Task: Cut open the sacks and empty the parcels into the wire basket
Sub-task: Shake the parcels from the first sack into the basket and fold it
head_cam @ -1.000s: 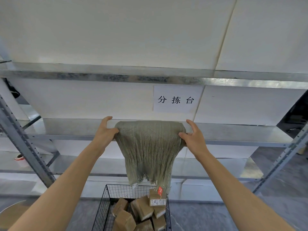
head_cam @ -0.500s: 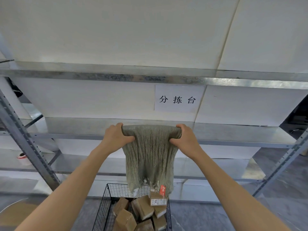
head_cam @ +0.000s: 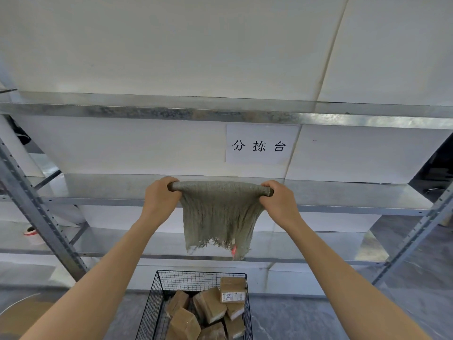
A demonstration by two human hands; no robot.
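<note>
**Left hand (head_cam: pixel 160 197) and right hand (head_cam: pixel 279 202) are holding the sack (head_cam: pixel 218 217) up over the wire basket (head_cam: pixel 157 298)**

The left hand is gripping one end of the sack's rolled top edge, with its fingers curling tight round it. The right hand is gripping the other end the same way. The grey-green sack is hanging down flat and limp between the two hands, in front of a metal shelf (head_cam: pixel 98 190). Its bottom edge is looking torn, with loose threads sticking out. A small red tag (head_cam: pixel 234 251) is showing near that edge.

The sack is hanging high above the wire basket and is not touching it. The black basket is standing on the floor (head_cam: pixel 294 320) right below. Brown parcels (head_cam: pixel 209 305) are lying in a heap inside it, some flat and some leaning on each other. One of them, with a white label (head_cam: pixel 232 296), is sitting on top by the basket's right side.

A white sign (head_cam: pixel 261 144) with black writing is showing above the hands. A roll of tape (head_cam: pixel 30 232) is lying on a lower shelf far to the left
</note>
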